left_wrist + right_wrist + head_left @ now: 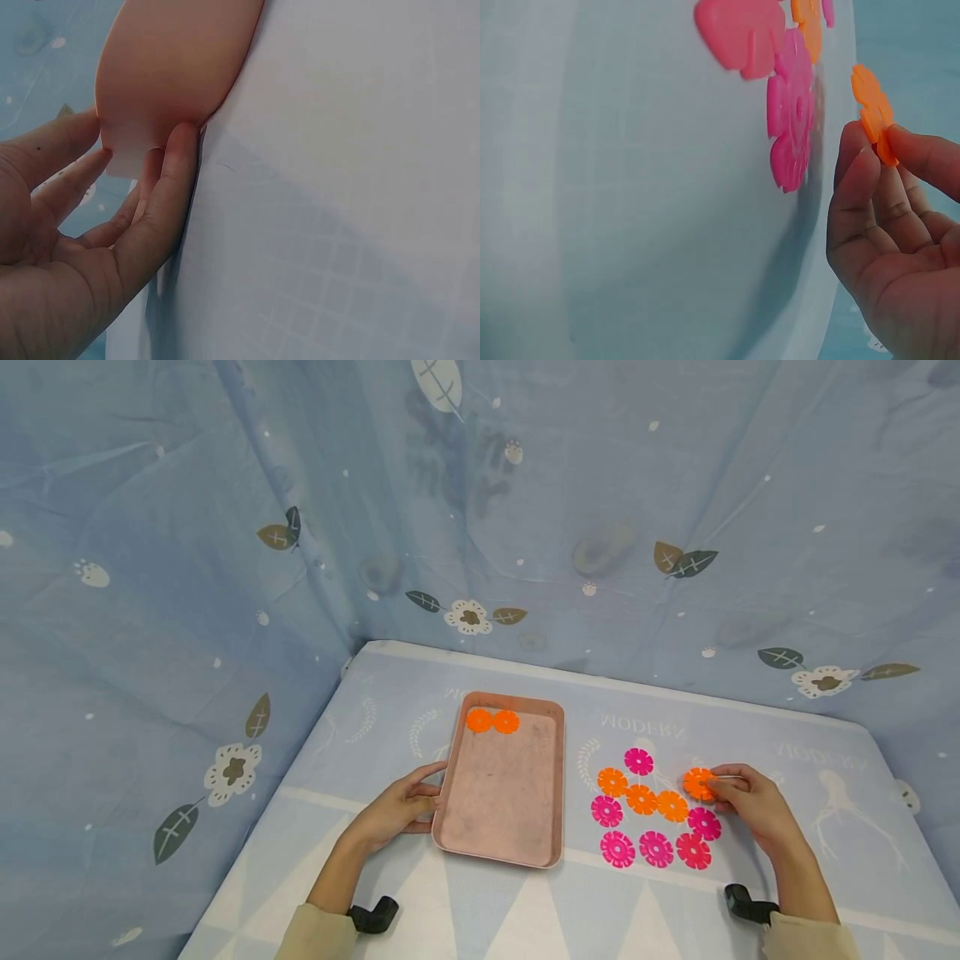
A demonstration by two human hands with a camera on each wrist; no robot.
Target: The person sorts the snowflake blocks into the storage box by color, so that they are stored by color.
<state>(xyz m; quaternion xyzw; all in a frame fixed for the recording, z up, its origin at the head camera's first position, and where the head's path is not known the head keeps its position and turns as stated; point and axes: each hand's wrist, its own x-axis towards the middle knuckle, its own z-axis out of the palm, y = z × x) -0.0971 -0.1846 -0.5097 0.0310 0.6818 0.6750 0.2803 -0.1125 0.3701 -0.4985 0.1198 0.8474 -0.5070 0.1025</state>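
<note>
A shallow pink tray point(498, 793) lies on the table, with two orange flower-shaped discs point(492, 721) near its far left corner. My left hand point(397, 810) rests its fingertips against the tray's outer left side; the left wrist view shows the fingers point(154, 206) spread along the outer wall point(172, 82). My right hand point(750, 802) pinches another orange disc point(699, 784) between thumb and fingertips, tilted up over the table in the right wrist view. Just left of that hand lie several loose notched discs, orange ones point(641, 799) among pink ones point(656, 849).
A pale patterned cloth covers the table point(510, 914). Blue printed fabric point(570, 527) hangs behind the table and along its left side. Each wrist carries a black device point(375, 916).
</note>
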